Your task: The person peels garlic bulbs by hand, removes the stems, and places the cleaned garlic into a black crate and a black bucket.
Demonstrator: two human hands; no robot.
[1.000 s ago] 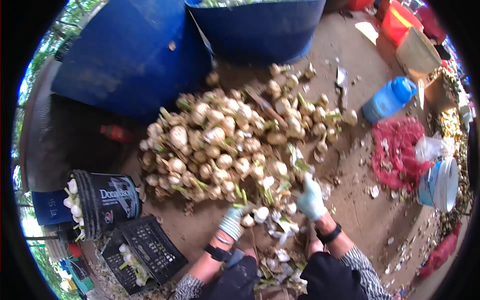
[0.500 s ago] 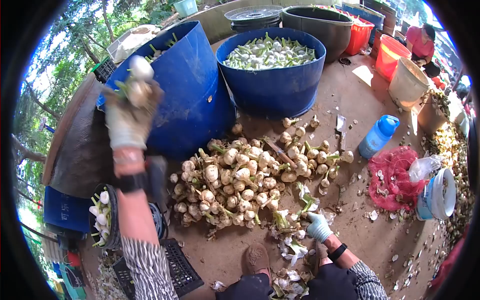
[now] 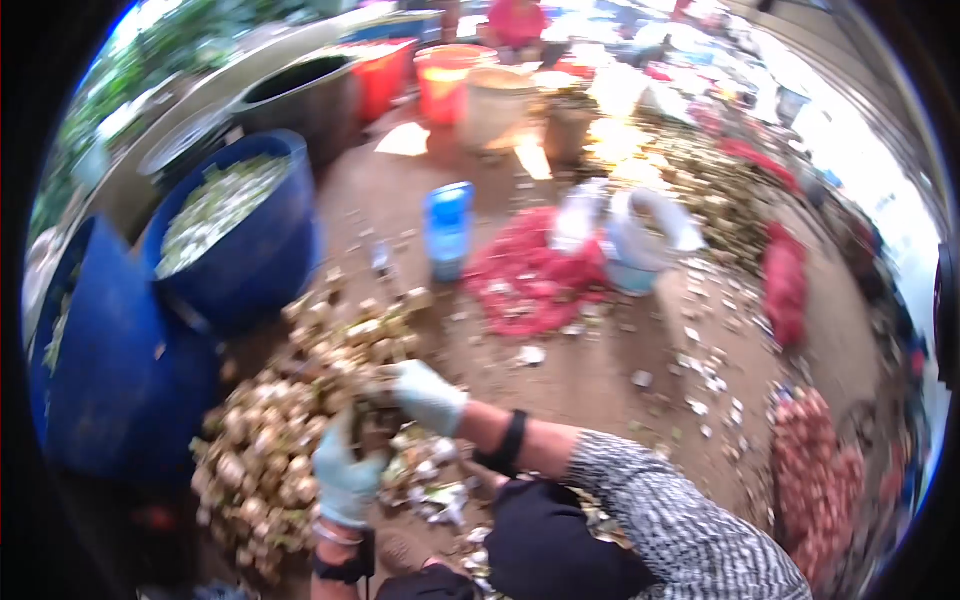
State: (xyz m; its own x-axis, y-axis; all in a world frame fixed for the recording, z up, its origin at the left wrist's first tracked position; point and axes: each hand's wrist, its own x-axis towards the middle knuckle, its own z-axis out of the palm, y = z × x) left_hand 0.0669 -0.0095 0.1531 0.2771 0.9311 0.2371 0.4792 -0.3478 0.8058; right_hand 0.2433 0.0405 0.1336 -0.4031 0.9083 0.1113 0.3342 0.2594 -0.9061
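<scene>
- Left hand (image 3: 347, 482) in a pale green knit glove, lower left of the frame, at the right edge of the garlic heap; blur hides whether its fingers grip anything, so I cannot say.
- Right hand (image 3: 428, 396) in a matching pale glove, just above and to the right of the other, fingers pointing left over the heap; their grip is too smeared to make out.
- Heap of tan, unpeeled garlic bulbs (image 3: 250, 470) on the brown floor (image 3: 580, 390), lower left, stretching up toward the centre.
- White garlic scraps (image 3: 440, 500) just beneath the hands.
- Blue translucent plastic bottle (image 3: 448, 230), upper centre.
- Crumpled red mesh net (image 3: 520, 300), right of the bottle.
</scene>
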